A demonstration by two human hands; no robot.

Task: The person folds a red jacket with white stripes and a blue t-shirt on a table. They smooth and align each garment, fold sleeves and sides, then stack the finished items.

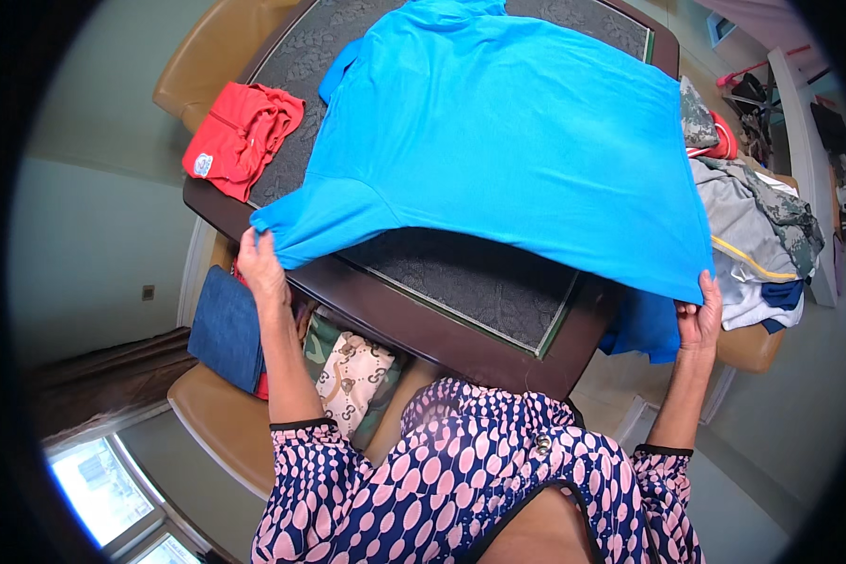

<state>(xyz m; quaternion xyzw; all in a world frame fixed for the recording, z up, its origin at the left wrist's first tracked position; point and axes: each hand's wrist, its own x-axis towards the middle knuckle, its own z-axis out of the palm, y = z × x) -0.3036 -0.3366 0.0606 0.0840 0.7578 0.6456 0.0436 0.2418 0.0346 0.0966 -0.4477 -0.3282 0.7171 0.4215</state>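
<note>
A bright blue short-sleeved shirt (507, 141) lies spread over a dark wooden table (423, 317) with a grey patterned top. My left hand (262, 264) grips the cuff of its near sleeve at the table's left edge. At the right, the bottom hem's near corner is pinched in my right hand (701, 314), out past the table edge. Between the two hands the shirt's near side curves away from me. Its collar end reaches the top of the view, and part of the far sleeve shows at the upper left.
A folded red garment (243, 137) rests on the table's left corner. Folded denim (225, 331) and patterned clothes (352, 377) lie on a tan chair (218, 437) at the lower left. Grey, white and camouflage clothes (747, 218) are heaped on another chair at the right.
</note>
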